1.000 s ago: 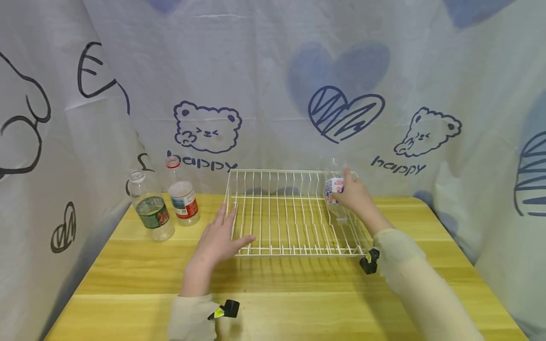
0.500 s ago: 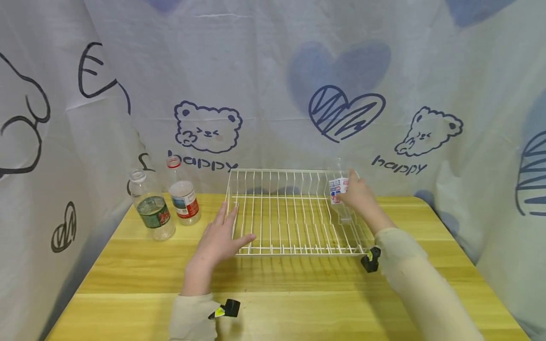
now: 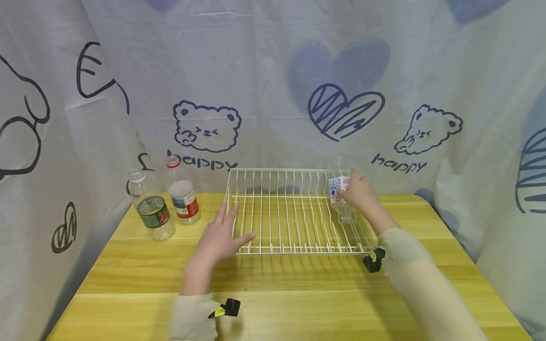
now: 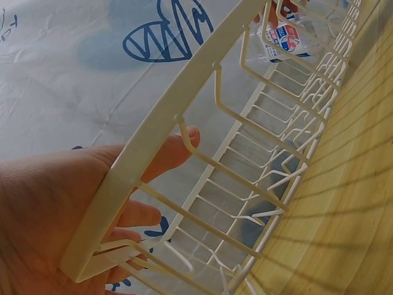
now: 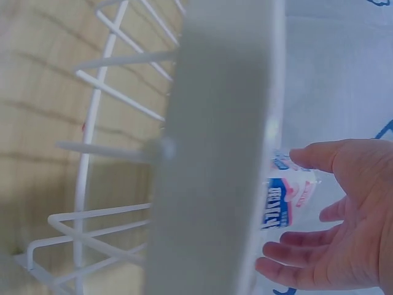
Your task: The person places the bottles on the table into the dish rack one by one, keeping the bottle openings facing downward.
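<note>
A clear plastic bottle (image 3: 339,189) with a white, red and blue label stands slightly tilted inside the right end of a white wire rack (image 3: 290,195). My right hand (image 3: 361,193) holds it from the right, thumb across the label's side; the rack's rim hides part of the bottle in the right wrist view. My left hand (image 3: 219,239) rests at the rack's left end, fingers spread. In the left wrist view, the left thumb and fingers show beyond the rack's rim (image 4: 153,132), around its outer side and not curled on the wire.
Two more clear bottles stand uncapped on the wooden table (image 3: 273,293) left of the rack: a green-labelled bottle (image 3: 152,210) and a red-and-white-labelled bottle (image 3: 184,199). A white cloth (image 3: 273,71) with drawings hangs behind and at both sides.
My right hand and the bottle have shifted slightly right inside the rack; lately the right wrist has edged further right. My left hand, the rack and the other two bottles stay in place.
</note>
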Action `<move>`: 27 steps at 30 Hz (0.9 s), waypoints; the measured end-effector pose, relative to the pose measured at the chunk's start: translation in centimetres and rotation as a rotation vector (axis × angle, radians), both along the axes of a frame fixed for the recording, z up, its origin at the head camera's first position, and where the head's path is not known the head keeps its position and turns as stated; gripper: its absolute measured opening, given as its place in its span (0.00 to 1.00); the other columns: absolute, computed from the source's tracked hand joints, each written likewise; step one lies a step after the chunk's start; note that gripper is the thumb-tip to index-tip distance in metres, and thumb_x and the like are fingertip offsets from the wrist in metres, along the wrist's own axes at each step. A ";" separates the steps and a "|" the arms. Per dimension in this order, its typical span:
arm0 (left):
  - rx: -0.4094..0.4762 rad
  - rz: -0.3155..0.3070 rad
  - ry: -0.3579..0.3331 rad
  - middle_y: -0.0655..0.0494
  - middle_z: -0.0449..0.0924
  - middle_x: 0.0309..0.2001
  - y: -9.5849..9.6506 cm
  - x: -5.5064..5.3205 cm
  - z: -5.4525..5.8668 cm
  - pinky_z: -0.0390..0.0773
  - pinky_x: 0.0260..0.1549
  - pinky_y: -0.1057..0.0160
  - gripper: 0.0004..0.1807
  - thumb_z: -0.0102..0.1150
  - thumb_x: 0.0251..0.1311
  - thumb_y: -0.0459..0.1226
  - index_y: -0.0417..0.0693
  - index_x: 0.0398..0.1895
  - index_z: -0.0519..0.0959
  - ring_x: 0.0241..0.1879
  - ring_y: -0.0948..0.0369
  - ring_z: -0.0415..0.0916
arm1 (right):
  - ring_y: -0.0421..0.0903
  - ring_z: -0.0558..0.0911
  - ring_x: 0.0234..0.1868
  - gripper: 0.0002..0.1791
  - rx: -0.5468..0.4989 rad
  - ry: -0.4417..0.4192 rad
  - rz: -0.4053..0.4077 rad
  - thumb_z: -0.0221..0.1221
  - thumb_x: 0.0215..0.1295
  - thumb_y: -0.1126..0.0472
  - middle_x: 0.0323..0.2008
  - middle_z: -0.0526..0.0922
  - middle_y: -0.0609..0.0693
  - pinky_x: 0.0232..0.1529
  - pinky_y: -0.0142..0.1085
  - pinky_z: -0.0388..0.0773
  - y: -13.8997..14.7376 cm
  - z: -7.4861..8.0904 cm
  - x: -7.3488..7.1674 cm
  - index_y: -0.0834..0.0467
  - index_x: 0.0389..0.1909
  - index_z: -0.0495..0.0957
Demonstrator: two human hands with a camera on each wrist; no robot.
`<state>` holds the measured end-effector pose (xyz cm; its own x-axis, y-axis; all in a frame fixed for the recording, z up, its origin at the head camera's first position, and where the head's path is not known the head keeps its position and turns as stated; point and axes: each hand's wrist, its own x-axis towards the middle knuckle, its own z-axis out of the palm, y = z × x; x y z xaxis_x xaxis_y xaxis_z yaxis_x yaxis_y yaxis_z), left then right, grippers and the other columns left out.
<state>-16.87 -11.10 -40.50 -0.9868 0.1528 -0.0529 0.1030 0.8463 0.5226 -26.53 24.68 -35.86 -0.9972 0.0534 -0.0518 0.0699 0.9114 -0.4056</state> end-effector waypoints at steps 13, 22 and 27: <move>-0.006 0.006 0.009 0.46 0.28 0.79 0.0 0.1 0.2 0.46 0.73 0.36 0.53 0.53 0.58 0.67 0.52 0.78 0.46 0.77 0.40 0.40 | 0.72 0.62 0.65 0.45 0.144 0.204 0.036 0.56 0.67 0.46 0.67 0.59 0.73 0.59 0.69 0.67 -0.8 1.1 2.0 0.63 0.75 0.49; -0.017 0.004 0.020 0.46 0.30 0.79 0.1 0.0 0.0 0.44 0.73 0.36 0.53 0.52 0.58 0.67 0.54 0.79 0.45 0.77 0.41 0.39 | 0.70 0.64 0.65 0.42 0.126 0.311 0.027 0.57 0.65 0.43 0.68 0.61 0.68 0.59 0.68 0.67 -2.8 0.9 4.6 0.60 0.73 0.56; -0.021 0.010 0.024 0.46 0.29 0.79 0.1 0.1 0.0 0.42 0.73 0.36 0.52 0.51 0.58 0.67 0.53 0.78 0.46 0.78 0.42 0.38 | 0.68 0.63 0.66 0.40 0.066 0.386 0.037 0.58 0.64 0.44 0.68 0.62 0.65 0.62 0.68 0.63 -4.0 0.3 5.6 0.58 0.71 0.59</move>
